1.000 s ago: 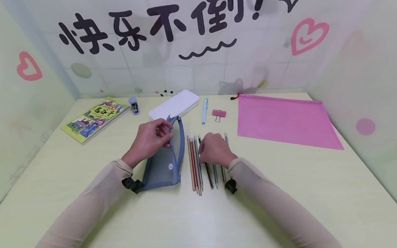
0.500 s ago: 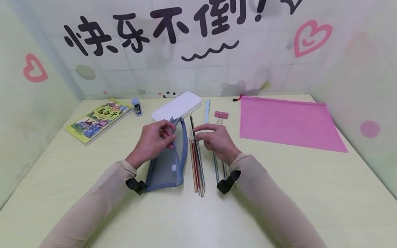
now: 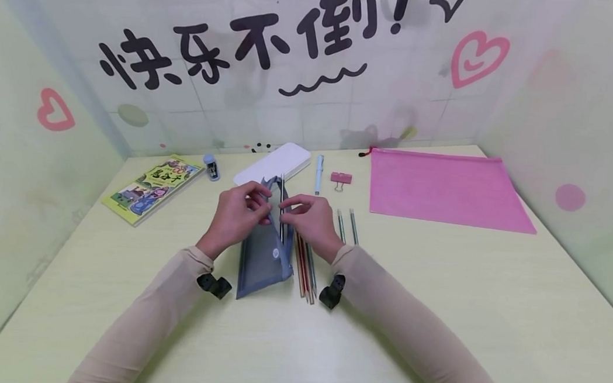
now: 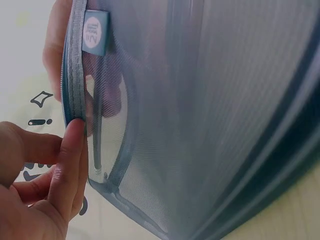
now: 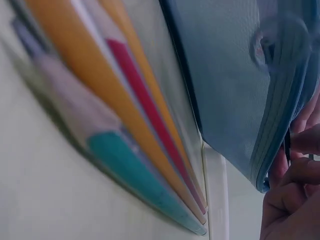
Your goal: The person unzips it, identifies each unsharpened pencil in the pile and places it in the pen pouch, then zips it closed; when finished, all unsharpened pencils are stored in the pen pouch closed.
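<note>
At the pouch's mouth, the mesh pencil case (image 3: 265,244) is pinched open by the left hand (image 3: 239,214) while a dark pencil (image 3: 281,204), gripped in the right hand (image 3: 309,221), is best aimed squarely down the opening.

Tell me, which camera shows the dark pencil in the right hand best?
The head view: the dark pencil stands whole, pinched by the right hand at the mesh pouch. The right wrist view catches only a sliver by the fingers; the left wrist view shows none clearly.

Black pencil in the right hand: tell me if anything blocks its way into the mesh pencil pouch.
Nothing visible does. The right hand pinches the black pencil right at the mouth of the grey mesh pencil pouch, which the left hand holds open. The other pencils lie beside the pouch, not across its opening.
</note>
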Demonstrator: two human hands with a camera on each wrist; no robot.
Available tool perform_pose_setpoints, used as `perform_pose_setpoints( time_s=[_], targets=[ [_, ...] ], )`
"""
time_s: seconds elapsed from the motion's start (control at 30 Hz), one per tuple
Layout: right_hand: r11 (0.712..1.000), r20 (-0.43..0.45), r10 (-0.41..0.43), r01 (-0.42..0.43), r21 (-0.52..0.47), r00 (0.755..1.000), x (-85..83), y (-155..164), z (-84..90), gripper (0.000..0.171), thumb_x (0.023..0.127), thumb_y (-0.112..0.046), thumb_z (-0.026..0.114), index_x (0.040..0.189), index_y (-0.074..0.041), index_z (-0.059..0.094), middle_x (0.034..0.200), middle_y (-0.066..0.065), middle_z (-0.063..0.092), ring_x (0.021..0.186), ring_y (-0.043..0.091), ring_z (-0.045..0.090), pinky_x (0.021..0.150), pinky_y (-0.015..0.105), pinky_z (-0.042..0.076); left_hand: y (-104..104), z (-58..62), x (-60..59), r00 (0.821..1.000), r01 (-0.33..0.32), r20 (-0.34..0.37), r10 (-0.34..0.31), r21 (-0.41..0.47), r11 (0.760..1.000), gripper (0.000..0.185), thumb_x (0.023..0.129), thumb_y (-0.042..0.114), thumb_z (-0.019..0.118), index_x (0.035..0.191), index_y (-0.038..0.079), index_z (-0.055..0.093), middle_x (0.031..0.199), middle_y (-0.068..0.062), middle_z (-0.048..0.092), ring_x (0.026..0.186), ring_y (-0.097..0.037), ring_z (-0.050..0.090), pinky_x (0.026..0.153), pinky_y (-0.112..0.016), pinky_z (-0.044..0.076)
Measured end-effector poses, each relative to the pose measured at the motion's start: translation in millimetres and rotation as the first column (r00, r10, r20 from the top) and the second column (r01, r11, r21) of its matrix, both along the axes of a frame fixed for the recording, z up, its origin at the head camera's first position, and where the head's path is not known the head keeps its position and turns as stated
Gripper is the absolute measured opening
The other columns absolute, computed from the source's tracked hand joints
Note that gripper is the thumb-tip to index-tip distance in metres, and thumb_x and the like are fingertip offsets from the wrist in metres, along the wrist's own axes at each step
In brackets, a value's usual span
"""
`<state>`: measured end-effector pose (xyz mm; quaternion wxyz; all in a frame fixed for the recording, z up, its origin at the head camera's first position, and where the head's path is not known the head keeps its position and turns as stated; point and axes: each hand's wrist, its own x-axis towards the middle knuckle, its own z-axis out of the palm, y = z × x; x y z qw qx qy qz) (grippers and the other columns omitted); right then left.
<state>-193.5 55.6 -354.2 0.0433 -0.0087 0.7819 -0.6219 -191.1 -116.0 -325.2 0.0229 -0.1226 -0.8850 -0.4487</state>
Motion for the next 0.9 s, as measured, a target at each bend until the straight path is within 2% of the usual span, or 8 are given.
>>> perform_pose_setpoints(
  time_s=[0.23, 0.37, 0.5, 0.6, 0.67, 0.73, 0.9],
  targets=[
    [0.993, -0.029, 0.105, -0.104, 0.056, 0.994, 8.2, 2.7, 4.5, 0.016, 0.087, -0.012, 0.076, 0.102, -0.016, 0.078, 0.09, 0.007, 0.076, 0.08, 0.017, 0.067, 0.067, 0.022, 0.055, -0.9, -1.7, -2.5, 1.0, -0.002, 0.006, 0.002, 0.012, 1.0, 0.02, 0.093, 0.001, 0.065, 0.113, 0.001, 0.066, 0.093, -0.017, 0.066, 0.072, -0.019, 0.07, 0.064, -0.029, 0.065],
    [0.98, -0.07, 0.166, -0.156, 0.125, 0.984, 8.0, 6.6, 4.3, 0.017, 0.089, -0.015, 0.074, 0.105, -0.017, 0.078, 0.09, 0.005, 0.077, 0.084, 0.016, 0.068, 0.068, 0.023, 0.056, -1.0, -1.1, -2.4, 1.0, -0.002, 0.007, 0.002, 0.01, 1.0, 0.02, 0.093, 0.0, 0.065, 0.113, 0.0, 0.065, 0.093, -0.017, 0.066, 0.073, -0.018, 0.07, 0.065, -0.031, 0.065],
    [0.974, -0.168, 0.164, -0.132, 0.184, 0.972, 6.5, 17.8, 4.6, 0.017, 0.091, -0.017, 0.072, 0.107, -0.015, 0.076, 0.091, 0.005, 0.075, 0.084, 0.018, 0.069, 0.07, 0.025, 0.059, -0.9, 0.8, -2.2, 1.0, -0.005, 0.023, 0.004, 0.015, 1.0, 0.021, 0.093, 0.0, 0.065, 0.114, 0.0, 0.065, 0.094, -0.017, 0.065, 0.073, -0.019, 0.069, 0.067, -0.033, 0.066],
    [0.974, -0.188, 0.139, -0.099, 0.206, 0.972, 5.1, 28.4, 5.5, 0.015, 0.091, -0.015, 0.071, 0.105, -0.011, 0.075, 0.089, 0.008, 0.074, 0.083, 0.024, 0.071, 0.07, 0.025, 0.057, -1.7, 2.2, -1.9, 0.999, -0.011, 0.031, 0.01, 0.017, 1.0, 0.021, 0.093, 0.0, 0.066, 0.114, 0.001, 0.065, 0.095, -0.017, 0.065, 0.074, -0.019, 0.069, 0.067, -0.031, 0.065],
    [0.967, -0.153, 0.139, -0.101, 0.235, 0.978, 4.3, 34.2, 5.6, 0.012, 0.091, -0.014, 0.07, 0.102, -0.01, 0.075, 0.087, 0.008, 0.074, 0.082, 0.026, 0.07, 0.066, 0.025, 0.053, -2.7, 2.6, -1.7, 0.999, -0.017, 0.031, 0.017, 0.016, 1.0, 0.021, 0.093, 0.0, 0.066, 0.113, 0.001, 0.065, 0.095, -0.017, 0.065, 0.074, -0.019, 0.069, 0.066, -0.029, 0.065],
    [0.949, -0.087, 0.167, -0.136, 0.283, 0.982, 4.2, 38.5, 4.8, 0.011, 0.092, -0.014, 0.069, 0.1, -0.01, 0.075, 0.086, 0.007, 0.073, 0.081, 0.024, 0.067, 0.063, 0.024, 0.048, -3.8, 2.8, -1.6, 0.999, -0.025, 0.029, 0.024, 0.013, 1.0, 0.02, 0.092, 0.0, 0.067, 0.113, 0.002, 0.066, 0.095, -0.017, 0.065, 0.074, -0.019, 0.069, 0.065, -0.028, 0.065],
    [0.886, 0.085, 0.268, -0.28, 0.369, 0.96, 4.7, 42.4, 0.2, 0.012, 0.094, -0.015, 0.065, 0.103, -0.011, 0.073, 0.087, 0.005, 0.074, 0.06, 0.013, 0.054, 0.051, 0.022, 0.043, -5.3, 2.0, -2.5, 0.999, -0.023, 0.023, 0.022, 0.021, 1.0, 0.02, 0.092, -0.001, 0.067, 0.112, 0.001, 0.066, 0.095, -0.017, 0.064, 0.073, -0.019, 0.068, 0.066, -0.029, 0.065]
  ],
)
